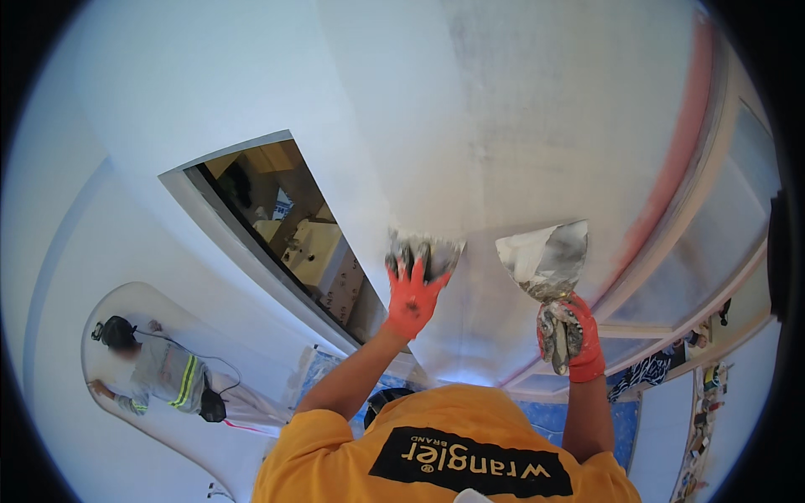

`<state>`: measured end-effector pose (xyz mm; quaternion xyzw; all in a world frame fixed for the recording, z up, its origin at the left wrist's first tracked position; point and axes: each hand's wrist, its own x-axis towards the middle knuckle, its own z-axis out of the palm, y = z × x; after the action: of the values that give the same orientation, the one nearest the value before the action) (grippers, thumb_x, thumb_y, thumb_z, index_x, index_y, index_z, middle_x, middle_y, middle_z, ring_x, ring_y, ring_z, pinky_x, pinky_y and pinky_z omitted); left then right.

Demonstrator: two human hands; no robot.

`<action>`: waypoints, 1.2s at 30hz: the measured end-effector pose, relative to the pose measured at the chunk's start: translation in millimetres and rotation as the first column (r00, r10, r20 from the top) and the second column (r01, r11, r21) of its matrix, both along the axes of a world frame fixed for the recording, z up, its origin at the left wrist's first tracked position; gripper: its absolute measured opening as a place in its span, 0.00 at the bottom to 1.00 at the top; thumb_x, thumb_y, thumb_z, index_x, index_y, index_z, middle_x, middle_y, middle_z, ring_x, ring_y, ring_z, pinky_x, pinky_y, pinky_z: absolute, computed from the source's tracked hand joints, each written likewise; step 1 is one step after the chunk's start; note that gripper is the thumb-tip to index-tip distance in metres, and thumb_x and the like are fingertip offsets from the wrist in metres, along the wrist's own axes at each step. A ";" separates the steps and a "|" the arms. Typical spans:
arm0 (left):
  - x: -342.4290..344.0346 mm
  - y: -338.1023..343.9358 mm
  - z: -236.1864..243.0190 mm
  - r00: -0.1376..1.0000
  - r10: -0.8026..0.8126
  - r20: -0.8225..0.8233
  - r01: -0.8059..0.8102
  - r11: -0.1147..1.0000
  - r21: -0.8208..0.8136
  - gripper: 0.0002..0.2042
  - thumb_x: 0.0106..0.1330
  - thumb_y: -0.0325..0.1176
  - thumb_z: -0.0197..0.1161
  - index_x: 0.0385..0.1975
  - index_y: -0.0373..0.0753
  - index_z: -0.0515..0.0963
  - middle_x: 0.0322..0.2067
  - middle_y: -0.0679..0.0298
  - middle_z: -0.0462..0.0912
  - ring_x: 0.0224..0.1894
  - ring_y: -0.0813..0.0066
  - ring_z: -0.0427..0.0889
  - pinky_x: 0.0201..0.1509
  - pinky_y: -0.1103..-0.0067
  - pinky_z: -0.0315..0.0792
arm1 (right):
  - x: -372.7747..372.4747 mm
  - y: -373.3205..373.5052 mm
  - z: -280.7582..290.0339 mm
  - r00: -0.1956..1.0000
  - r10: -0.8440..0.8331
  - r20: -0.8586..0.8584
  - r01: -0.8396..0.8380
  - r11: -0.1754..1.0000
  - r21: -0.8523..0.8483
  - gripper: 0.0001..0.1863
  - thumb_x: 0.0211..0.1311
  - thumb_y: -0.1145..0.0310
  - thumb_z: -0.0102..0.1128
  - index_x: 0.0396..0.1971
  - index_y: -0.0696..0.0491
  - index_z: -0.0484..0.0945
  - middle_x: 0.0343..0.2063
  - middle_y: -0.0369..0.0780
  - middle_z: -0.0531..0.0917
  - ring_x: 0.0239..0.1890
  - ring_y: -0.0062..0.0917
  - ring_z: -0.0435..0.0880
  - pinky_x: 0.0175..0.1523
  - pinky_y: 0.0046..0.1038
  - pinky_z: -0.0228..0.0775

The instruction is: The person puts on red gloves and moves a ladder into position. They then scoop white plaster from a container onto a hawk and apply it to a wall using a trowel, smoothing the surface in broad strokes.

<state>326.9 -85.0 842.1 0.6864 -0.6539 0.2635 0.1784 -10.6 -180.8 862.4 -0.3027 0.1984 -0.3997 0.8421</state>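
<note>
Both my hands wear orange-red gloves with grey-smeared fingers. My left hand point(412, 289) holds a wide scraper blade point(443, 258) with its fingers spread along the back. The blade's far edge lies against the pale wall point(537, 142); any handle is hidden under the palm. To the right, my right hand point(574, 335) is closed around the handle of a broad putty knife point(545, 256). That knife points away from me, and its metal face carries white putty smears. Whether it touches the wall I cannot tell.
Left of my hands is a doorway opening point(281, 222) with a white sink point(314, 251) beyond it. A co-worker in a grey shirt point(168, 373) stands by an arched recess at the far left. Framed glass panels point(688, 277) run along the right.
</note>
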 end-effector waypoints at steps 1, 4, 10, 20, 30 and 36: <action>-0.7 14.8 -9.5 0.999 -0.029 -0.026 0.030 0.999 0.017 0.27 0.64 0.32 0.57 0.64 0.65 0.73 0.63 0.42 0.64 0.59 0.25 0.67 0.66 0.35 0.51 | -2.8 -3.5 -4.0 0.999 0.035 0.005 -0.035 0.999 -0.007 0.17 0.73 0.61 0.48 0.51 0.57 0.72 0.31 0.50 0.80 0.23 0.41 0.82 0.23 0.39 0.79; -7.0 72.4 -14.1 0.983 -0.057 -0.172 0.052 0.998 -0.033 0.25 0.62 0.28 0.58 0.62 0.51 0.74 0.59 0.43 0.69 0.59 0.37 0.70 0.66 0.46 0.59 | -2.5 18.0 31.1 0.999 0.000 -0.052 -0.005 0.995 -0.103 0.12 0.71 0.69 0.54 0.50 0.57 0.74 0.34 0.45 0.82 0.29 0.34 0.82 0.33 0.35 0.78; -24.2 88.6 -32.9 -0.058 -0.333 -0.941 -0.045 0.943 -0.331 0.20 0.69 0.27 0.56 0.61 0.35 0.70 0.56 0.54 0.76 0.54 0.61 0.79 0.60 0.67 0.73 | 18.0 48.2 91.8 0.789 -0.341 -0.512 -0.357 0.424 -0.832 0.13 0.65 0.73 0.57 0.48 0.58 0.76 0.28 0.42 0.80 0.25 0.31 0.80 0.29 0.30 0.72; -33.1 89.0 72.8 -0.836 -0.306 -0.455 -0.106 0.905 -0.413 0.25 0.71 0.46 0.56 0.63 0.38 0.67 0.50 0.59 0.80 0.51 0.62 0.80 0.53 0.72 0.78 | 60.6 97.4 139.4 0.431 -0.726 -0.536 -0.708 0.097 -0.700 0.27 0.56 0.73 0.60 0.59 0.45 0.74 0.29 0.45 0.75 0.27 0.43 0.78 0.32 0.40 0.74; 41.8 72.1 119.8 -0.825 -0.402 -0.397 -0.009 0.712 -0.702 0.26 0.74 0.45 0.54 0.67 0.38 0.65 0.60 0.57 0.75 0.60 0.61 0.75 0.63 0.65 0.71 | 126.4 60.7 304.5 -0.114 -0.820 0.560 -0.477 -0.450 -0.755 0.27 0.58 0.78 0.64 0.59 0.49 0.75 0.30 0.41 0.80 0.26 0.35 0.78 0.30 0.33 0.73; 66.8 53.3 108.7 -0.857 -0.316 -0.407 0.082 0.696 -0.713 0.28 0.73 0.46 0.53 0.68 0.39 0.64 0.63 0.58 0.72 0.62 0.62 0.73 0.66 0.64 0.67 | 158.2 21.0 360.5 -0.243 -0.642 0.727 -0.857 -0.210 -0.471 0.25 0.67 0.62 0.59 0.61 0.53 0.70 0.26 0.38 0.78 0.26 0.28 0.78 0.32 0.26 0.74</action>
<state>393.7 -31.6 950.8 0.1479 -0.2579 -0.5636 0.7707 147.6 -159.8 1223.0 0.6271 -0.4051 0.2997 0.5939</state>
